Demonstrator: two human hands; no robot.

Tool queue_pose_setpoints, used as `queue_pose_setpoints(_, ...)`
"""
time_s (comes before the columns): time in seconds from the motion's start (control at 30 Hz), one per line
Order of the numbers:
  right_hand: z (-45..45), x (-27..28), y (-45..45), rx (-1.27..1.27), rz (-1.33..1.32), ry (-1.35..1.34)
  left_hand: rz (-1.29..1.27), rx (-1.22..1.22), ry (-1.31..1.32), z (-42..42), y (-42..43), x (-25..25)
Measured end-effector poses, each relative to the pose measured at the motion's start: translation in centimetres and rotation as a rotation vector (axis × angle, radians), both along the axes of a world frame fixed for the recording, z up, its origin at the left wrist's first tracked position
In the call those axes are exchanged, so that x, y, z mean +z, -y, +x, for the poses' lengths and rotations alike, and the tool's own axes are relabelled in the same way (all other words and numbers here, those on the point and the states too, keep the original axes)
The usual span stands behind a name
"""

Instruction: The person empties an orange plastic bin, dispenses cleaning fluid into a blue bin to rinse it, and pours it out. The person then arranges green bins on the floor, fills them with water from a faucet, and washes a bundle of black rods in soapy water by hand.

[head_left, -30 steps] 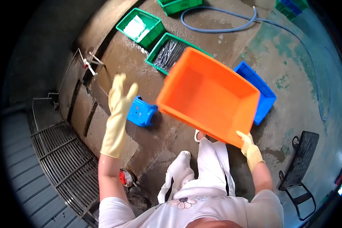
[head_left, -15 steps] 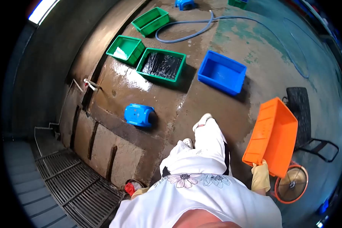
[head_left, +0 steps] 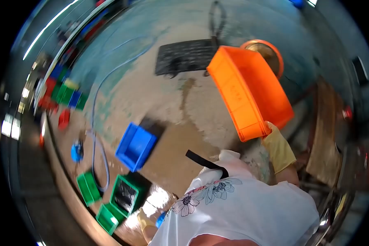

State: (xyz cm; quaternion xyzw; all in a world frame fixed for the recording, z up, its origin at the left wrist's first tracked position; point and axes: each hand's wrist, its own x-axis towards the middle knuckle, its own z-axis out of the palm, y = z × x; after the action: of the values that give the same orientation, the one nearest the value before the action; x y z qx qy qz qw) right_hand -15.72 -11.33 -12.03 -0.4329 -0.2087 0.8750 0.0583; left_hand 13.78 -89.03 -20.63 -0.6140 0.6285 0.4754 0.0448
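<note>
1. Single crate (head_left: 136, 146) is sitting on the floor ahead and to the left of the person (head_left: 246, 209), lol, and the hose (head_left: 93, 110) is running past its left side.
2. Three crates (head_left: 88, 189) are bunching up at lower left, by the hose's bend.
3. Flat trolley (head_left: 186, 56) is resting farther ahead, right of the single crate.
4. Big bin (head_left: 250, 92) is tilting in the right hand (head_left: 278, 148), partly covering some round thing (head_left: 268, 51) behind.
5. Long board (head_left: 326, 135) is lying off right.

Wet brown and green-tinged floor (head_left: 168, 106), bright strip light (head_left: 49, 30), dark wall (head_left: 344, 37).
</note>
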Motion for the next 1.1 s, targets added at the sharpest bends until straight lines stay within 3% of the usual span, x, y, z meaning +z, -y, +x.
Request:
queue_pose_setpoints(0.03, 0.7, 4.9, 0.5, -0.205, -0.002, 0.132, 0.021, -0.087, -0.040, -5.6, -0.1, -0.2)
queue_pose_setpoints(0.13, 5.2, 12.6, -1.1, -0.392, 0.058, 0.106, 0.098, -0.405, -0.214, -22.7, -3.8, -2.2)
queue_pose_setpoints(0.17, 8.5, 10.7, -3.4, -0.468, 0.053, 0.122, 0.044, -0.717, -0.598, -28.0, -6.4, -3.8)
queue_pose_setpoints(0.2, 12.1, 7.1, -6.3, -0.219, 0.863, 0.273, -0.164, -0.918, -0.571, -32.5, -8.2, -5.0)
queue_pose_setpoints(0.23, 14.4, 5.2, -8.0, 0.143, 1.642, 0.422, -0.084, -0.896, -0.293, -37.6, -14.1, -1.3)
queue_pose_setpoints(0.3, 14.7, 11.9, -7.6, -0.461, 0.789, 0.234, 0.177, -1.111, -0.597, -40.5, -25.8, 7.6)
queue_pose_setpoints(0.37, 18.5, 12.2, -10.0, -0.689, 0.648, 0.122, 0.372, -1.252, -0.508, -43.0, -30.1, 9.0)
queue_pose_setpoints(0.43, 22.4, 12.1, -12.7, -0.590, 0.639, 0.290, 0.337, -1.189, -0.704, -44.0, -31.6, 5.0)
queue_pose_setpoints(0.47, 24.4, 11.2, -14.2, -0.624, 0.561, 0.220, 0.317, -1.226, -0.697, -44.6, -31.1, 1.8)
queue_pose_setpoints(0.5, 27.4, 9.2, -16.4, -0.648, 0.482, 0.164, 0.300, -1.256, -0.677, -44.6, -30.1, -0.6)
queue_pose_setpoints(0.57, 43.8, -8.8, -31.9, 0.206, 1.384, 0.644, 0.226, -1.174, -0.593, -41.9, -28.5, -1.2)
queue_pose_setpoints(0.63, 48.8, -17.3, -39.3, -0.588, 0.290, -0.207, 0.170, -1.016, -0.264, -37.7, -25.4, -0.8)
queue_pose_setpoints(0.67, 45.3, -14.6, -33.6, -0.487, 0.404, 0.213, 0.068, -0.945, -0.154, -34.6, -24.1, 0.5)
queue_pose_setpoints(0.7, 39.6, -12.2, -28.4, -0.293, 0.442, 0.411, 0.050, -0.823, -0.133, -31.2, -22.0, 0.0)
queue_pose_setpoints(0.77, 31.8, -11.5, -23.2, 0.061, 0.446, 0.564, -0.224, -0.689, 0.147, -23.5, -17.6, -2.8)
queue_pose_setpoints(0.8, 29.1, -12.1, -21.6, 0.240, 0.442, 0.594, -0.036, -0.625, 0.086, -20.3, -16.7, -0.1)
queue_pose_setpoints(0.83, 26.4, -12.3, -20.4, 0.402, 0.437, 0.604, -0.082, -0.521, 0.434, -18.3, -17.0, 2.1)
queue_pose_setpoints(0.97, 16.8, -13.0, -17.9, 0.875, 0.474, 0.565, -0.337, -0.681, 0.535, -3.6, -13.7, -7.0)
queue_pose_setpoints(1.03, 11.1, -14.0, -16.9, 1.023, 0.500, 0.502, -0.095, -0.402, 0.547, -2.0, -17.9, -1.7)
queue_pose_setpoints(1.07, 7.6, -14.6, -16.0, 1.092, 0.505, 0.460, -0.014, -0.088, 0.406, -0.2, -20.7, -2.1)
queue_pose_setpoints(1.1, 3.8, -15.6, -14.6, 1.151, 0.496, 0.400, -0.037, -0.133, 0.428, 0.7, -22.1, -2.6)
